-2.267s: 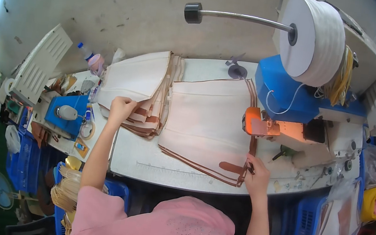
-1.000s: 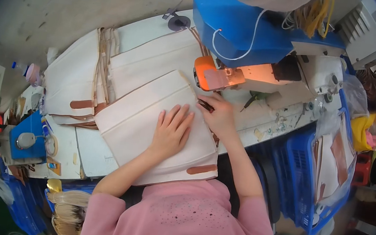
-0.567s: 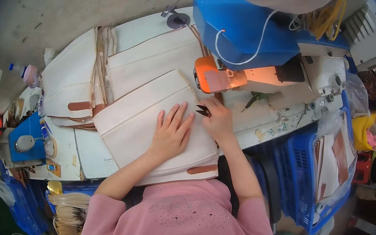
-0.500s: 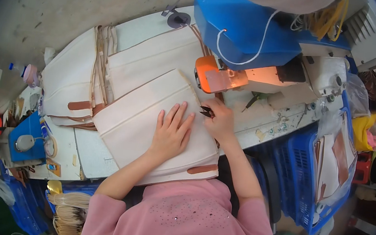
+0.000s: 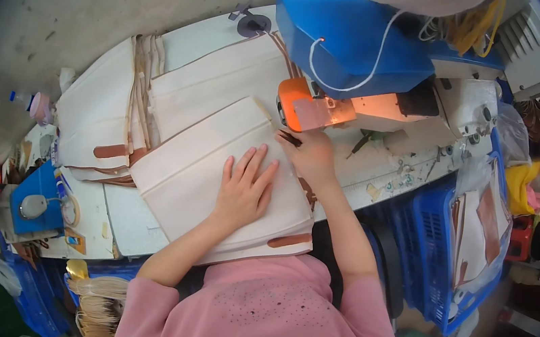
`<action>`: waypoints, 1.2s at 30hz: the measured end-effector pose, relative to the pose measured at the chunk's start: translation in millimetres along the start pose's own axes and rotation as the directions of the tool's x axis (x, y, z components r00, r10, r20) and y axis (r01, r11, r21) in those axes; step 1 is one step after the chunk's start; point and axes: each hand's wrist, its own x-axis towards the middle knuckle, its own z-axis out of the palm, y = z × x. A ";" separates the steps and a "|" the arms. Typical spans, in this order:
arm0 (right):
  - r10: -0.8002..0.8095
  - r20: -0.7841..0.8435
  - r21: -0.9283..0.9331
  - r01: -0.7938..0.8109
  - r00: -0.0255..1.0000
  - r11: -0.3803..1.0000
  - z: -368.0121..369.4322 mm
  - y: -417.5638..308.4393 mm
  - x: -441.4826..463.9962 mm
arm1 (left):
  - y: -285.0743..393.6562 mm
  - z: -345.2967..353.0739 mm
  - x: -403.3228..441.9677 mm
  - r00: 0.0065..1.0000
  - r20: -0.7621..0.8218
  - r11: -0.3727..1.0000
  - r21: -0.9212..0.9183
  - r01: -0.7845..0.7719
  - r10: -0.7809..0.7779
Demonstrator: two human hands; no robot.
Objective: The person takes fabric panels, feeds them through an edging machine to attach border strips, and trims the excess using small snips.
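My left hand (image 5: 245,189) lies flat with its fingers stretched out on a white panel (image 5: 191,172), which has brown edging and a brown patch (image 5: 290,241) at its near right corner. Closed around small black thread snips (image 5: 289,138), my right hand (image 5: 313,159) is at the panel's right edge. The snips' tips point left over that edge, close to its far corner. Whether the blades touch a thread is too small to tell. Just beyond my right hand is the orange-lit head of a sewing machine (image 5: 302,106).
More white panels with brown edges (image 5: 97,105) are stacked on the left of the white table (image 5: 140,220). A blue machine cover (image 5: 349,36) rises at the back. Green-handled snips (image 5: 364,140) lie right of my hand. A blue crate (image 5: 429,251) with panels stands at right.
My right hand has moved with the snips along the panel's right edge, away from my body and slightly left. My left hand stays flat on the panel.
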 end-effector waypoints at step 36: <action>-0.091 0.198 -0.284 0.146 0.976 0.948 -16.4 10.1 -55.2 | -0.2 2.4 0.9 1.000 -0.005 1.000 0.023 0.014 -0.013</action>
